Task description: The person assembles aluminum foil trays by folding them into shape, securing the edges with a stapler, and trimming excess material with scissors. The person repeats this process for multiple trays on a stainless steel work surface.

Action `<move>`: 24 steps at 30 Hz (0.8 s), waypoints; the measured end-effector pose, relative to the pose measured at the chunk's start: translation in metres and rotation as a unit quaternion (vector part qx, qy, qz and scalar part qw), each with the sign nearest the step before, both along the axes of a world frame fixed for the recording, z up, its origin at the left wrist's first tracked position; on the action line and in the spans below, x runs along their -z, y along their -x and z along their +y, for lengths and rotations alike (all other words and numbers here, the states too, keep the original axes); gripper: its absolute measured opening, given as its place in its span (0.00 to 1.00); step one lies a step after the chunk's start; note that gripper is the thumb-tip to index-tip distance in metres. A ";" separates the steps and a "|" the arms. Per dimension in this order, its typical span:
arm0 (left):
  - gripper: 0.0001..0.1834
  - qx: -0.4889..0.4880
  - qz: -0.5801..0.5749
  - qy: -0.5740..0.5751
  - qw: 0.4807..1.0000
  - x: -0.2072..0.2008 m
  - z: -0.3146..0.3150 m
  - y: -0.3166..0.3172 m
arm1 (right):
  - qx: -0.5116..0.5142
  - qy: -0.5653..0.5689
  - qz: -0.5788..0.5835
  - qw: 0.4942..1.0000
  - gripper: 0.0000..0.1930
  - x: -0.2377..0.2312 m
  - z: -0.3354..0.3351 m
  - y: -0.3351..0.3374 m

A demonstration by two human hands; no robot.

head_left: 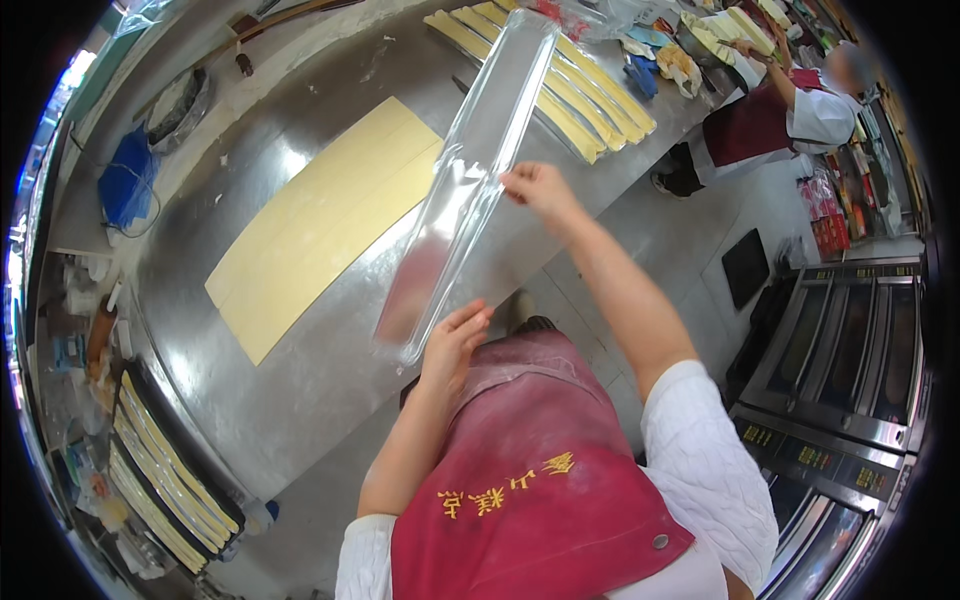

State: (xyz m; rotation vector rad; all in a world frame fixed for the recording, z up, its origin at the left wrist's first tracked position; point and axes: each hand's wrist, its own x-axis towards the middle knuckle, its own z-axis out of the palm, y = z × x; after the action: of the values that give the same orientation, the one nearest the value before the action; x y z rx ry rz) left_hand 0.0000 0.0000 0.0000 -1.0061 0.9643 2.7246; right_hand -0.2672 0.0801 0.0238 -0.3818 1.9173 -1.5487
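Observation:
A long clear plastic sheet (467, 190), glossy with raised or folded-looking edges, slants over the steel table. My right hand (542, 196) pinches its right-hand edge around the middle. Beside the sheet's near end is my left hand (458, 345), fingers stretched out; whether they touch the plastic I cannot tell. To the left, a flat rectangle of pale yellow dough (325, 230) lies on the table. The plastic comes up against the dough's right side in view. Long yellow dough strips (590, 115) lie side by side at the far end, partly behind the sheet.
The steel table (180, 290) has its near edge just ahead of my apron. More long strips (165, 475) rest on a dark tray at lower left. Ovens (840, 350) stand at right. A co-worker (765, 120) works at the far right. A blue bag (128, 180) is at left.

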 end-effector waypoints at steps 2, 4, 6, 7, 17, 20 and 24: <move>0.21 0.012 -0.029 0.005 0.999 0.008 -0.002 -0.005 | -0.039 -0.047 0.033 0.998 0.09 -0.005 -0.001 0.054; 0.20 0.007 -0.070 -0.011 0.997 0.004 0.008 -0.010 | -0.062 -0.106 0.034 0.992 0.09 0.001 0.011 0.104; 0.19 -0.043 -0.063 -0.025 0.997 0.008 0.006 0.007 | -0.086 -0.145 0.062 0.984 0.09 -0.011 -0.002 0.154; 0.19 -0.080 -0.071 -0.017 0.994 0.011 0.006 0.014 | -0.128 -0.169 0.070 0.975 0.09 -0.012 -0.009 0.176; 0.19 -0.347 -0.136 -0.030 0.928 0.035 0.051 0.055 | -0.387 -0.250 0.081 0.884 0.10 0.059 -0.111 0.319; 0.17 -0.387 -0.152 -0.066 0.907 0.027 0.076 0.082 | -0.411 -0.256 0.069 0.872 0.10 0.091 -0.127 0.348; 0.16 -0.407 -0.160 -0.075 0.896 0.023 0.093 0.107 | -0.441 -0.254 0.069 0.858 0.11 0.101 -0.133 0.372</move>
State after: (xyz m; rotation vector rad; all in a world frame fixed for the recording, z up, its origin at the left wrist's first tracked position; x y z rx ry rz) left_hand -0.1068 0.0932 -0.0230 -2.1150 0.2843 2.9583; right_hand -0.6391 -0.0528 -0.0776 -0.9716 1.7579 -0.4072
